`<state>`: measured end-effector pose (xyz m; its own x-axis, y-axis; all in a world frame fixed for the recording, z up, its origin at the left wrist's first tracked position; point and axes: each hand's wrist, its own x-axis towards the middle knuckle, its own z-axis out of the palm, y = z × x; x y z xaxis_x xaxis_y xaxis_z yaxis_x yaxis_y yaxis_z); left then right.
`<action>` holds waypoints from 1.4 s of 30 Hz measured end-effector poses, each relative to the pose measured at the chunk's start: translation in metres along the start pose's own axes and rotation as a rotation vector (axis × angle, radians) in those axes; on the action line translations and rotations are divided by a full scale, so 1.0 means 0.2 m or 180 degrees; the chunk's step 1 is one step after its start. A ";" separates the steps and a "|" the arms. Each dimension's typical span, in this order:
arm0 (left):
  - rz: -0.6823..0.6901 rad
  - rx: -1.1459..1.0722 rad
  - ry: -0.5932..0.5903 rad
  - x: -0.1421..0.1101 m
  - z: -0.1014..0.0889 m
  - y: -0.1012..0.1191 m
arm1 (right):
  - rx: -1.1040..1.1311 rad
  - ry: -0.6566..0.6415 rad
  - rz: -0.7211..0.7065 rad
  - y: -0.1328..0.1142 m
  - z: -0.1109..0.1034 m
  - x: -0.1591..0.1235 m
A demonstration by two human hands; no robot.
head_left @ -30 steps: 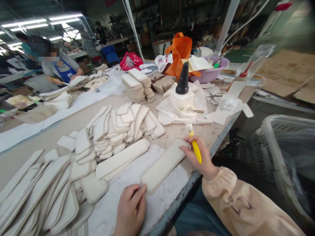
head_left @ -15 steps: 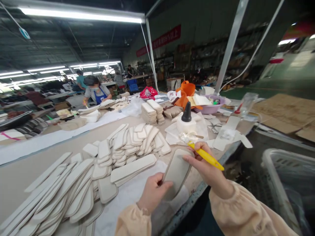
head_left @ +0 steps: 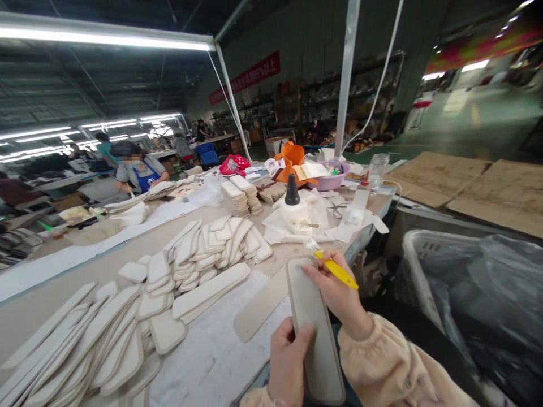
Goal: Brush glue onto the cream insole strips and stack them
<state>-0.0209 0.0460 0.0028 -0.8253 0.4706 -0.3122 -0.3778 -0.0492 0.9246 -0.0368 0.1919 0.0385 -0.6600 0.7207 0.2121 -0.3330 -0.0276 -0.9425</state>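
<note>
My left grip [head_left: 288,353] is closed on the long round-cornered panel [head_left: 324,350], thumb flat on its face, fingers at its left edge. My right grip [head_left: 339,288] pinches the far end, thumb on the face, and also has hold of the yellow-handled brush [head_left: 341,272], its pale-coated bristles just past that end. The panel is tilted up, nearer me than the black cone [head_left: 292,191].

To handle this well, I'd judge, I should press lightly with both thumbs, keep the edges even, and angle the bristles away so nothing smears the face.

Counting outward: one panel held, one brush. On this side of the cone, one flat strip [head_left: 258,308] lies on one white cloth [head_left: 212,350]. Left of the cone and towards me sprawls a heap of panels [head_left: 220,243], too overlapped to count. Left of the cone and beyond, two neat stacks [head_left: 235,199] stand side by side on the table [head_left: 106,254]. Past the cone to the right: one purple basin [head_left: 333,180] and one clear jar [head_left: 379,172]. Right of it, towards me, one pale crate [head_left: 409,249].
</note>
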 end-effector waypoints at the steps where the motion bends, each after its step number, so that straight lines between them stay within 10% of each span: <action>1: 0.0003 0.0004 -0.0007 0.00 0.01 0.00 | -0.0030 0.0033 -0.0013 0.00 -0.02 0.00; 21: -0.0594 -0.0678 -0.1201 -0.06 0.04 -0.10 | -0.0100 0.0423 -0.0406 0.03 -0.16 0.04; 42: -0.0873 -0.0825 -0.1330 -0.11 0.01 -0.16 | -0.0392 0.0425 -0.0491 0.05 -0.23 0.05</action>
<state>0.0097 0.0389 -0.0196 -0.4659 0.8029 -0.3718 -0.6893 -0.0659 0.7215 -0.0170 0.2303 0.0191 -0.5100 0.7952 0.3278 -0.3331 0.1688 -0.9277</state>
